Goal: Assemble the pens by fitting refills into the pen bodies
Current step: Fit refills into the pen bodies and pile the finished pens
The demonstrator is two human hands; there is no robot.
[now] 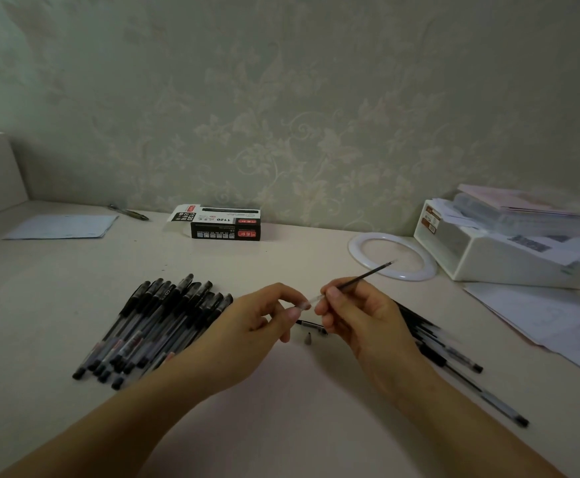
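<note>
Two bare forearms reach in from the lower edge and meet above the middle of the counter [281, 257], the left hand [247, 334] and the right hand [361, 319] raised just off its surface with their fingertips almost touching. Well beyond the fingers, against the wall, a black pen box [224, 224] lies with its end flap open; what it holds cannot be seen. Farther to their right stands a white tray [509, 262] stacked with papers and a clear case. The right fingers [333, 293] pinch a thin black refill [364, 276], whose tip points up and away to the right over a white ring [357, 250]. The left fingers [293, 310] are curled narrowly and pinch the clear near end of that refill. Directly below the fingers lie a small grey pen tip [308, 338] and a short dark pen part [311, 325]. Left of them sits a heap of capped pens [157, 322]; right of them, partly behind the right hand, lie more pens [454, 360].
</note>
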